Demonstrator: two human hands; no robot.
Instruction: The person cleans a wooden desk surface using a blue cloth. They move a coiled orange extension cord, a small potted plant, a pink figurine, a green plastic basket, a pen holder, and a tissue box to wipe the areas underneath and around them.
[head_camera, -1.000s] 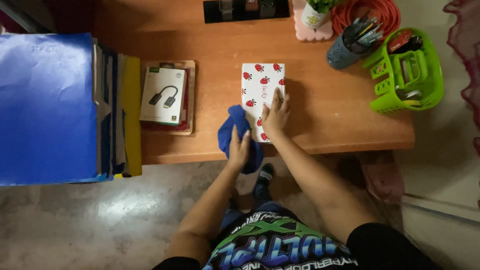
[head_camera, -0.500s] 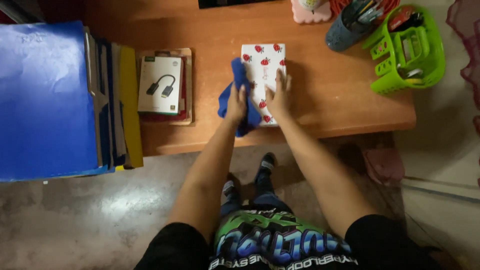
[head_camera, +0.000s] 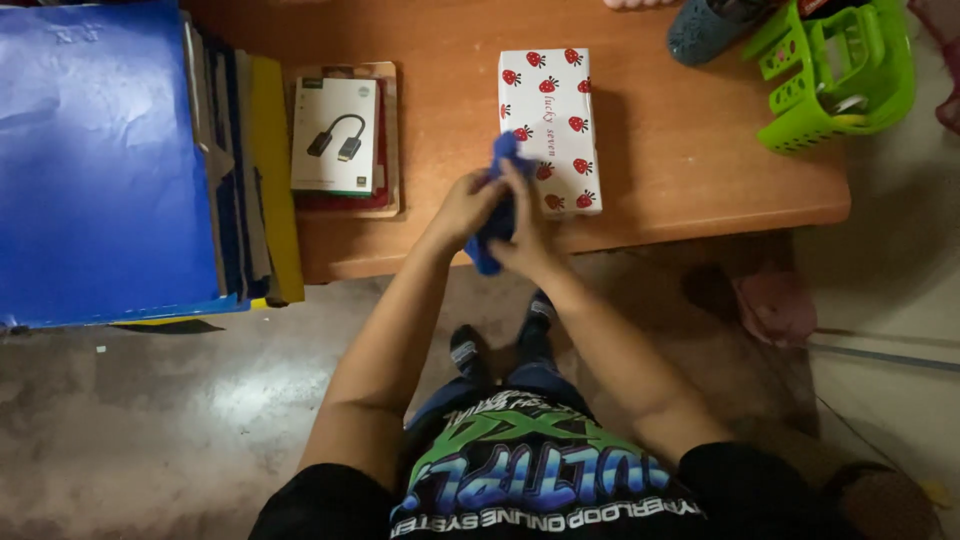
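The cloth (head_camera: 497, 215) bunched between both hands is a solid royal blue. Beside it, the rectangular box (head_camera: 551, 128) is white, scattered with small red strawberries topped with dark green leaves. The surface (head_camera: 680, 150) is warm orange-brown wood. The flat package (head_camera: 335, 135) is white with a black cable adapter pictured on it, lying on a reddish-brown backing. The folder stack (head_camera: 105, 160) is bright blue on top, with dark and yellow edges showing along its side. The basket (head_camera: 835, 75) is lime green. The floor (head_camera: 180, 420) is mottled grey-brown.
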